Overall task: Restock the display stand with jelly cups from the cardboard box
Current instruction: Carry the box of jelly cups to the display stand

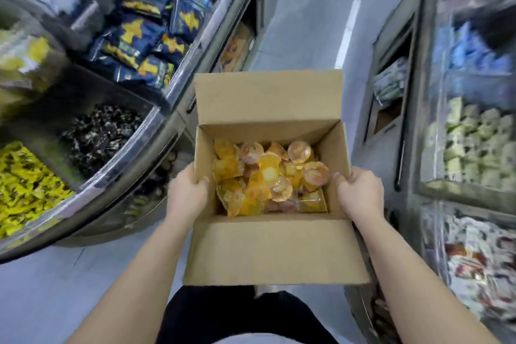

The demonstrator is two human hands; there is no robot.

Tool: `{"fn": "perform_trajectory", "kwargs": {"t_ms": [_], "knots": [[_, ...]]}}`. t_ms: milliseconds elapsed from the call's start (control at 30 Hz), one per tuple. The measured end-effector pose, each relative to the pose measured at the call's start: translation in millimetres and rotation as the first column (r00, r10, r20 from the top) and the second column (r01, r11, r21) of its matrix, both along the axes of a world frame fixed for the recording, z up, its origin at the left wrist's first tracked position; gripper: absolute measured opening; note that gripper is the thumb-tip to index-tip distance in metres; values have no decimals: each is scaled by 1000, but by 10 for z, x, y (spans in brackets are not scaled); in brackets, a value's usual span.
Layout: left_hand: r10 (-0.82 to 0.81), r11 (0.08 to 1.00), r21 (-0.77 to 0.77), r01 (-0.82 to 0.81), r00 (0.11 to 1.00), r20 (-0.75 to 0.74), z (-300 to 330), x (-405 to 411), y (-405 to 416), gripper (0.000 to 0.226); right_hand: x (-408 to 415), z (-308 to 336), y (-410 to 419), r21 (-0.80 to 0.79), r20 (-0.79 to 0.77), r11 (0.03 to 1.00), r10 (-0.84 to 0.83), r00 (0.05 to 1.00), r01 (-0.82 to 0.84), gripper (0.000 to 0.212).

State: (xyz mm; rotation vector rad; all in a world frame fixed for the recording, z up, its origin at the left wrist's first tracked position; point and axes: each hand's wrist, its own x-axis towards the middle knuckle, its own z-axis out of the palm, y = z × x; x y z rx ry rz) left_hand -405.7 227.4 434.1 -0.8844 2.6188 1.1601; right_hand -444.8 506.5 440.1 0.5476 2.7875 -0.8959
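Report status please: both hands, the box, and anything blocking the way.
Left hand and right hand each grip a side wall of the open cardboard box. Jelly cups loose inside, none taken out. Aisle floor ahead looks free.

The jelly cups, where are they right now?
In the head view they lie heaped in the open cardboard box, at centre frame: jelly cups between the left hand and right hand gripping its sides.

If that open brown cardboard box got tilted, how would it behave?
The brown cardboard box looks stiff: its walls stay straight under the left hand and right hand. The loose orange and yellow jelly cups would probably slide and spill.
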Motion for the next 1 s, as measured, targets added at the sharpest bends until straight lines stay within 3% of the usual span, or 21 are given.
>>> {"fn": "perform_trajectory", "kwargs": {"t_ms": [100,233,433,533,600,767,900,1000], "knots": [[-41,999,-17,41,999,-5,-26,-675,156,25,-561,29,201,-6,-15,998,-69,998,69,32],[-117,993,-13,117,993,-3,-117,-1786,290,19,-1456,1,383,-15,-10,992,-127,992,127,25],[-253,968,8,253,967,34,54,-3555,503,9,-2803,154,573,-5,24,959,-283,959,284,37],[-282,959,7,282,959,17,173,-4339,682,24,-3518,238,732,-19,6,947,-322,947,322,40],[-278,960,18,278,960,-1,182,-4851,813,32,-4042,232,868,-32,0,942,-336,942,335,36],[-274,961,-26,274,962,14,25,-6271,1230,16,-5522,52,1296,-41,-30,941,-338,941,336,39],[-238,971,-17,238,971,15,130,-7463,1605,21,-6757,37,1645,-63,1,948,-313,950,312,27],[-197,980,14,196,980,20,256,-8300,1766,23,-7665,170,1822,-57,2,954,-294,956,293,29]]}}
